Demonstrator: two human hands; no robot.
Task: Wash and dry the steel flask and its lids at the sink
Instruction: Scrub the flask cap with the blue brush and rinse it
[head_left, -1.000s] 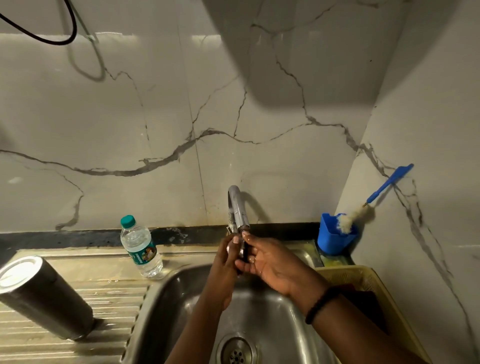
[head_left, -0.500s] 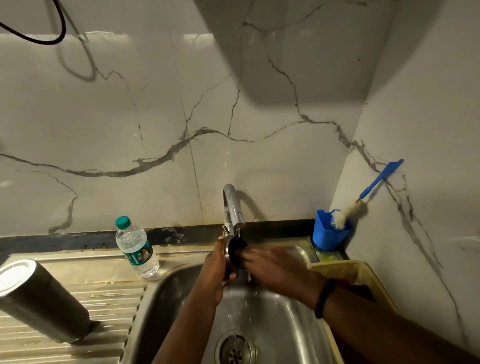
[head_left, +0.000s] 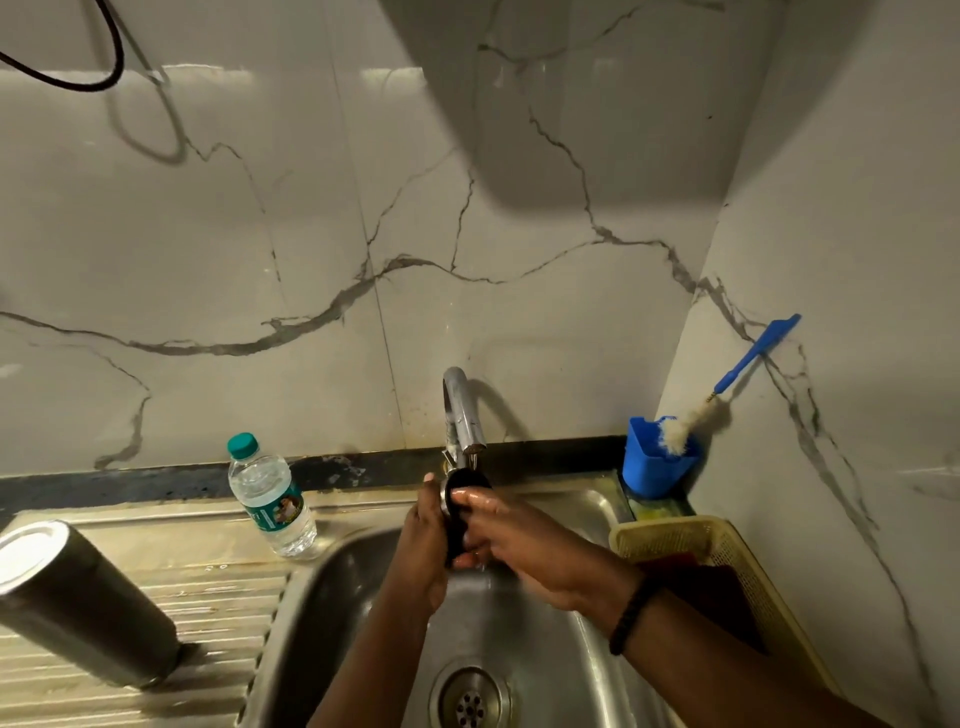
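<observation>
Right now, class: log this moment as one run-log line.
stage: rinsing | left hand: holds lid | right hand: rubs lid | tap: above lid | flask: on drainboard

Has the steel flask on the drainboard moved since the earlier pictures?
No. The steel flask keeps its place on the drainboard, left of the water bottle.

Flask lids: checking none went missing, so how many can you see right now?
1. A dark lid is held between the left hand and right hand under the tap, over the sink. A second lid may be hidden.
</observation>
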